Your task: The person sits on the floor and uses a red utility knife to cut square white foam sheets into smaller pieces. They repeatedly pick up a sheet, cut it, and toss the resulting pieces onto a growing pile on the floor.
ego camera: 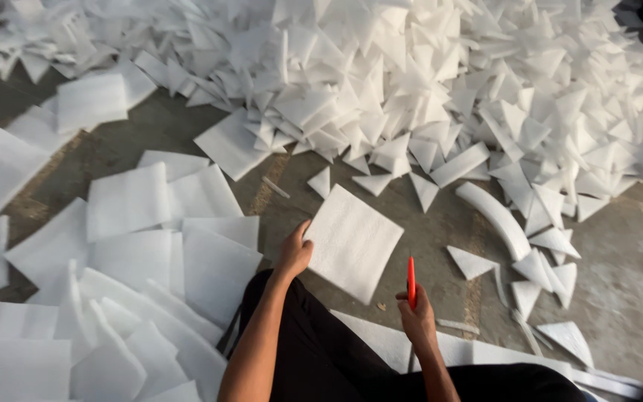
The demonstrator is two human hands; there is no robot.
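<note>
Nearest the viewer, the person's legs in black trousers [321, 350] extend across the grey concrete floor [440, 223].

Right hand [417, 316]: fingers closed around a red-handled cutting tool [411, 281], held upright with its tip pointing away from the body. Whether it is a knife or scissors cannot be told. The tool is close to, but apart from, the lower right corner of the foam square.

Left hand [294, 253]: fingers closed on the left edge of a white foam square [353, 242], thumb on top. The square is turned diamond-wise, just beyond the knees, between the two hands. Whether it rests on the floor or is lifted slightly cannot be told.

Under the legs and to the right lies a long white foam strip [485, 353].

To the left, a spread of uncut foam sheets [128, 260] overlaps in loose layers, reaching from the near left corner outward.

To the right, a few loose foam triangles [545, 268] lie scattered on the floor, beside a curved foam offcut [496, 216].

Farthest away, a large heap of cut triangles [411, 74] fills the top of the view from left to right, its near edge thinning into single pieces just beyond the foam square.
</note>
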